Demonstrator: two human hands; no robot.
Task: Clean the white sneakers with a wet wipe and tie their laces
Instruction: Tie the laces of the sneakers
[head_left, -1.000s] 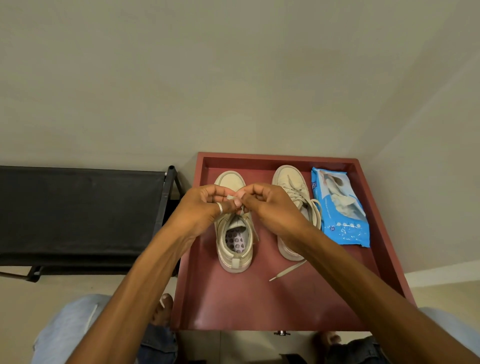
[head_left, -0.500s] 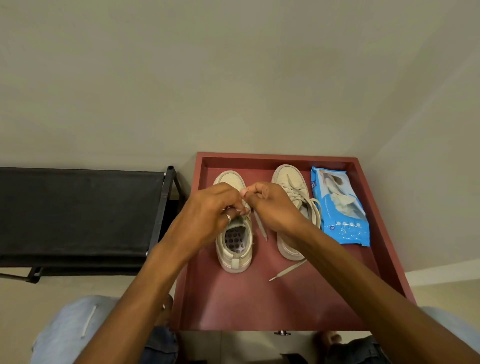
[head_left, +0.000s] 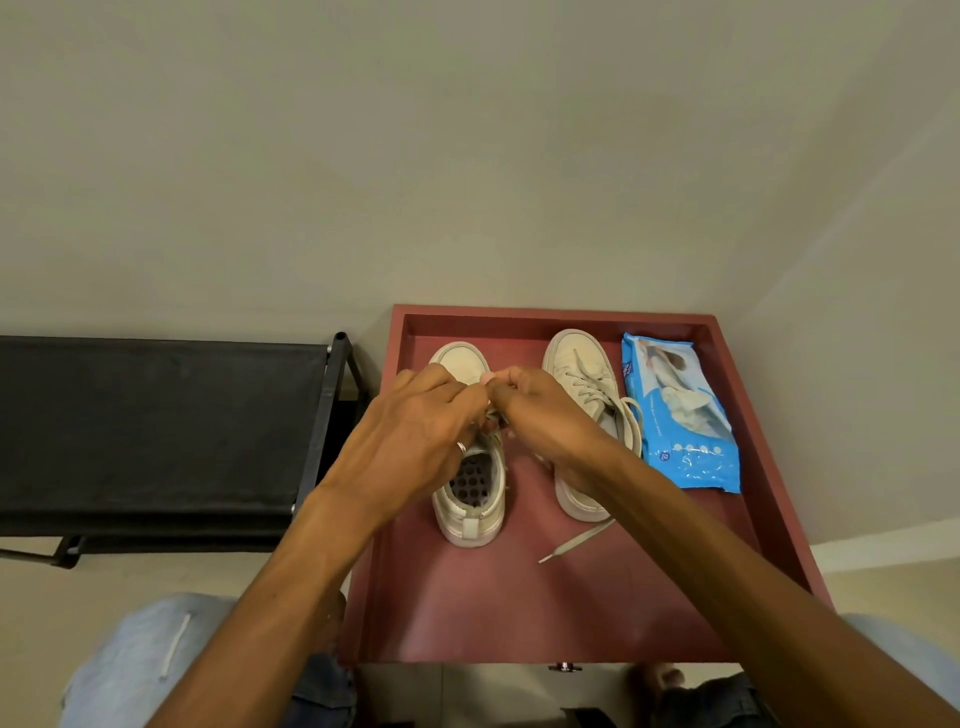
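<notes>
Red tray (head_left: 779, 467) bears cream, scuffed sneakers (head_left: 470, 514); both hands' fingers (head_left: 467, 400) pinch left sneaker's laces.

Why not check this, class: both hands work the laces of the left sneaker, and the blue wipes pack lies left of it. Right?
Not quite. In the head view the wipes pack lies at the far right of the red tray, beyond the right sneaker.

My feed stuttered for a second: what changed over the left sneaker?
Both hands, left hand and right hand, slid toward the toe of the left sneaker, still pinching its lace. Right sneaker, wipes pack and tray stayed put.
</notes>
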